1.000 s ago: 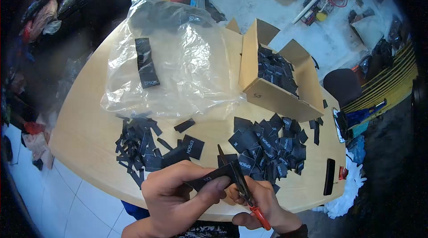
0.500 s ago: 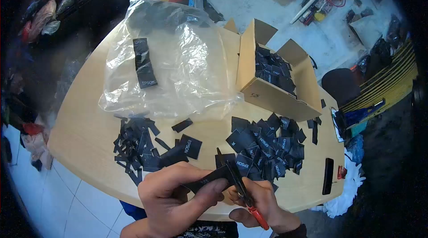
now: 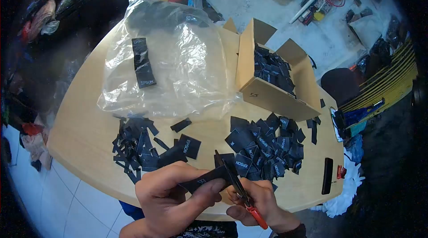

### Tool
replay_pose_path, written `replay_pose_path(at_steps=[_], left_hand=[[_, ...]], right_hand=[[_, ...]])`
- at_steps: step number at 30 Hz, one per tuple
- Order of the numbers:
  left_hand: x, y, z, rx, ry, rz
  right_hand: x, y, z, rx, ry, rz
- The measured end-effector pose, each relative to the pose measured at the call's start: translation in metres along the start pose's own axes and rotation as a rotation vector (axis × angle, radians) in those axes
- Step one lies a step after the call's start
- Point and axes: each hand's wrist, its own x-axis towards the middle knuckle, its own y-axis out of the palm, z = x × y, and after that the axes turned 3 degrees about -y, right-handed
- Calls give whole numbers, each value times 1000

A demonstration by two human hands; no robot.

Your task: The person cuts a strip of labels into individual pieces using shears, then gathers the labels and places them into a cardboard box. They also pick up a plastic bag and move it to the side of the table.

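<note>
My left hand point(image 3: 167, 198), at the near edge of the table, pinches a black fabric strip point(image 3: 200, 182) with white lettering between thumb and fingers. Scissors point(image 3: 237, 184) with red handles are gripped in my right hand point(image 3: 263, 204). Their blades point up and away from me and cross the strip at its right end; part of the strip shows beyond them. Just past the blades lies a heap of black EPSON-printed pieces point(image 3: 267, 149). Behind my left hand is a pile of narrow black scraps point(image 3: 138, 144), with a square EPSON piece point(image 3: 190, 146) on its right.
A clear plastic bag point(image 3: 191, 68) lies across the back of the table point(image 3: 80, 149), with a black EPSON strip point(image 3: 143, 63) on or in it. The open cardboard box point(image 3: 276, 99) at back right holds many black pieces. A dark phone-like bar point(image 3: 327, 176) rests near the right edge.
Both hands, the strip and the scissors keep nearly the same position. The whole view has shifted very slightly; the piles look unchanged.
</note>
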Motion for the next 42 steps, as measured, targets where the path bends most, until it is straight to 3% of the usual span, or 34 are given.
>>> replay_pose_path(at_steps=[42], left_hand=[[-7,-18,5,25,-38,-152]], right_hand=[[15,14,6,-23,25,1]])
